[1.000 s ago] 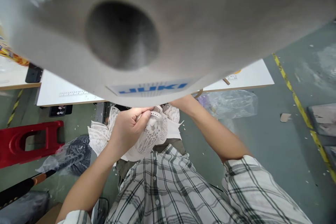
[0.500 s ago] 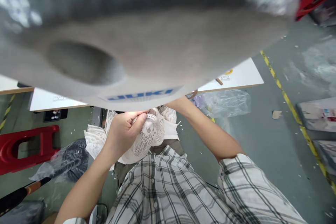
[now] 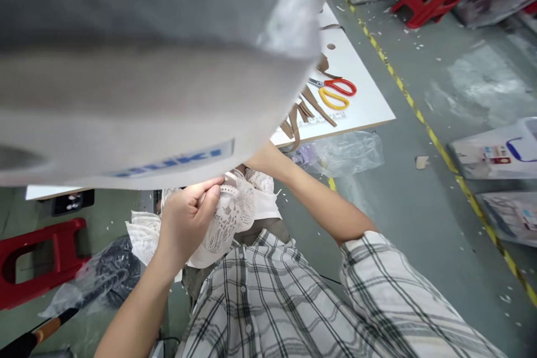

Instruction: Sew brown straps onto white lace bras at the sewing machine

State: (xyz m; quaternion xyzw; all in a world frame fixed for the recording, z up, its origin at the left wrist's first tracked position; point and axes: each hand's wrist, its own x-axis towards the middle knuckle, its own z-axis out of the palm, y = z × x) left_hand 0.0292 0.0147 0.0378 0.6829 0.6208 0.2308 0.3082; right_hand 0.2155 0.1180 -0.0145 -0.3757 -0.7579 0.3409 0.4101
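Note:
White lace fabric with moulded cup shapes [image 3: 221, 230] hangs over my lap below the table's front edge. My left hand [image 3: 188, 215] pinches its scalloped upper edge between thumb and fingers. The wrist of my right hand [image 3: 264, 159] shows at the fabric's upper right, while its fingers are hidden behind the sewing machine head [image 3: 146, 123]. That grey-white head, marked JUKI, fills the upper left of the view and is blurred.
On the white table [image 3: 361, 106] lie red and yellow scissors [image 3: 338, 94] and brown strips [image 3: 319, 106]. A clear plastic bag [image 3: 352, 154] hangs below its edge. Red stools [image 3: 42, 257] and plastic bins [image 3: 499, 148] stand on the floor.
The view has swung to the right, so the machine head sits further left and the scissors and brown strips show. My left hand still pinches the lace.

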